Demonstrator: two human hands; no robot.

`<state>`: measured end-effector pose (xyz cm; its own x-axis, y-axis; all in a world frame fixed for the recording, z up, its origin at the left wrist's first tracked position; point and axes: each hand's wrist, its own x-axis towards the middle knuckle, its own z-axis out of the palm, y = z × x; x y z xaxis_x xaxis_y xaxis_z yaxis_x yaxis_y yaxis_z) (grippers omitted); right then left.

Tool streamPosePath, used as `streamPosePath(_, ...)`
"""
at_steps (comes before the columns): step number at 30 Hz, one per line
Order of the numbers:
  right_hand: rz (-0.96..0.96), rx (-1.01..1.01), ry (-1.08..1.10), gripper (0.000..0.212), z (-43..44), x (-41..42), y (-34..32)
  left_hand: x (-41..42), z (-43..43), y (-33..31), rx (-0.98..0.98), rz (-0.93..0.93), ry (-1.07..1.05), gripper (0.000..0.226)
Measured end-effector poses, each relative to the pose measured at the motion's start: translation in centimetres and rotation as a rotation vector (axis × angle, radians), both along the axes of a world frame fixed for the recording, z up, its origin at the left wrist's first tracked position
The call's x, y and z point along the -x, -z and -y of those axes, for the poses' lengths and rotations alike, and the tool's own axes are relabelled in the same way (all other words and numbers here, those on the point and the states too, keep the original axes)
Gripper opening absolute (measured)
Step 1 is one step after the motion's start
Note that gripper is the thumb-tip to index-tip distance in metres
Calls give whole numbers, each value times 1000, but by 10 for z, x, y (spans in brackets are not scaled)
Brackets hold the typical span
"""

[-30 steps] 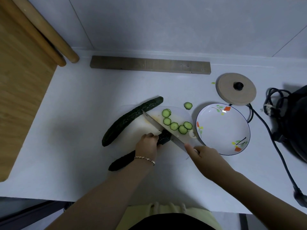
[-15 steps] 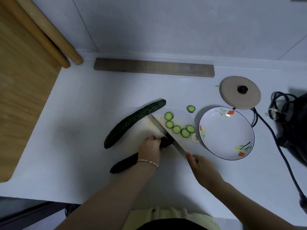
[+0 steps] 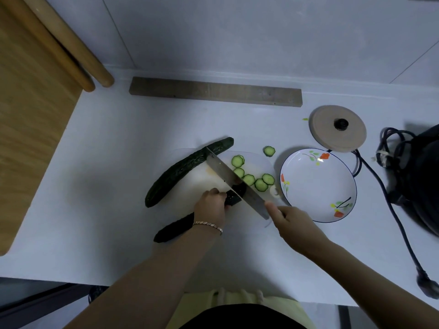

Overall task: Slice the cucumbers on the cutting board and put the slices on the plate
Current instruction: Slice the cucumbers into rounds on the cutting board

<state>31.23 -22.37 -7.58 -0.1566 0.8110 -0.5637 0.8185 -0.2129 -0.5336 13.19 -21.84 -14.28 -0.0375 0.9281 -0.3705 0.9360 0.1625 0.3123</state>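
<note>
A white cutting board [image 3: 192, 184] lies on the counter. My left hand [image 3: 211, 205] grips a dark cucumber [image 3: 175, 225] that lies across the board's near edge. My right hand [image 3: 288, 220] holds the handle of a knife [image 3: 235, 181], whose blade crosses the cucumber's cut end. Several slices [image 3: 249, 179] lie on the board to the right of the blade, and one slice [image 3: 269, 151] sits off the board on the counter. A second whole cucumber [image 3: 187, 167] lies along the board's left edge. The flowered plate [image 3: 318, 184] to the right holds nothing.
A round wooden lid [image 3: 338, 128] sits behind the plate. A black appliance [image 3: 425, 176] with a coiled cord [image 3: 389, 198] stands at the right edge. A wooden strip [image 3: 215, 94] lies by the wall, and a wooden board [image 3: 28, 110] with two rolling pins is at the left.
The knife blade has lifted a little and shifted along the cucumber; my left hand keeps its grip. The view has shifted slightly.
</note>
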Motion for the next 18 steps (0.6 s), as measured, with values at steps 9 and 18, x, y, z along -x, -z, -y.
streamPosePath(9, 62, -31, -75, 51, 5, -7, 5, -1, -1, -2, 18, 1, 8, 27)
streamPosePath(18, 57, 2, -27, 51, 14, -5, 31, -1, 2, 2, -14, 49, -28, 25)
